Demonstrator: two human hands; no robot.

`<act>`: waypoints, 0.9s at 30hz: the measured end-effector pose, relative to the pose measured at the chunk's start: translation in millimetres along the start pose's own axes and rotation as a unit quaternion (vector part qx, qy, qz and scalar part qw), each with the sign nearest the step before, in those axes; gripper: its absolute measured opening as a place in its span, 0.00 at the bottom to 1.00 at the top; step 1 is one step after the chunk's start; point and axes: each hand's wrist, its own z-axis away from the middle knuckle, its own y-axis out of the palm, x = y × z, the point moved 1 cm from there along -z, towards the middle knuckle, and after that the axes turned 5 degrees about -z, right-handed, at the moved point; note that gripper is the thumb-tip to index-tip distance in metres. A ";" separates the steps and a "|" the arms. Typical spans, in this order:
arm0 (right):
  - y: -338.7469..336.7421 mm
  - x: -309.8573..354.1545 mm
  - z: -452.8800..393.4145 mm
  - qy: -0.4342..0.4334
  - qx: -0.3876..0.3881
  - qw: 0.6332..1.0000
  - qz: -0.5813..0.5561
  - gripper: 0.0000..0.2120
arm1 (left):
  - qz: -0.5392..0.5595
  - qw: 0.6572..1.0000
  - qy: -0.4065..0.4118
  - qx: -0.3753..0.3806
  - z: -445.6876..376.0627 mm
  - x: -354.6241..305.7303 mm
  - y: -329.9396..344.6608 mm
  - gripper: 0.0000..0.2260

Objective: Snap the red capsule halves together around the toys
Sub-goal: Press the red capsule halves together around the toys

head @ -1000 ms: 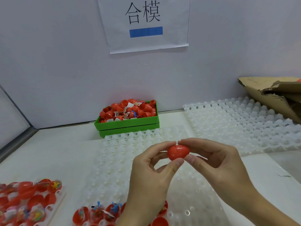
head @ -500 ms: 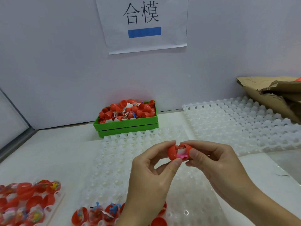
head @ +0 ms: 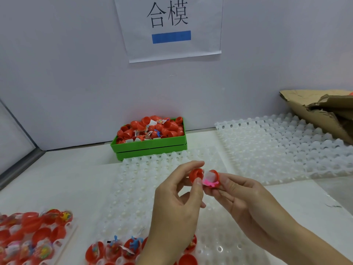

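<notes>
Red plastic capsule halves apart, empty half (head: 195, 174) pinched in left hand (head: 176, 205) grip, other half (head: 213, 177) holding pink toy (head: 209, 183) and white paper, clamped in right hand (head: 246, 199) grip, above translucent white dimpled tray (head: 133, 188), green bin of red shells (head: 150, 145) beyond.

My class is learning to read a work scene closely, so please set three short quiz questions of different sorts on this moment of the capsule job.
1. True or false: the two red halves are snapped shut.
2. Which half holds the pink toy? A) the one in the left hand B) the one in the right hand
3. Fill in: the spare red halves at the back lie in a ____ bin.

Key:
1. False: the left hand and right hand hold them apart.
2. B: the pink toy sits in the right half, not the left half.
3. Green: green bin.
</notes>
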 end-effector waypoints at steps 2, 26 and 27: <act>1.0 -2.0 -0.1 0.001 -0.005 1.000 -0.002 0.14 | -0.028 1.000 0.009 0.004 0.6 0.9 0.6 0.16; 3.8 -12.9 0.7 0.056 -0.003 0.991 -0.118 0.15 | -0.162 0.984 0.076 -0.004 -0.5 -5.2 -6.1 0.07; 4.6 -13.2 0.8 0.055 0.002 0.991 -0.118 0.15 | -0.176 0.981 0.080 0.004 0.2 -5.4 -5.4 0.06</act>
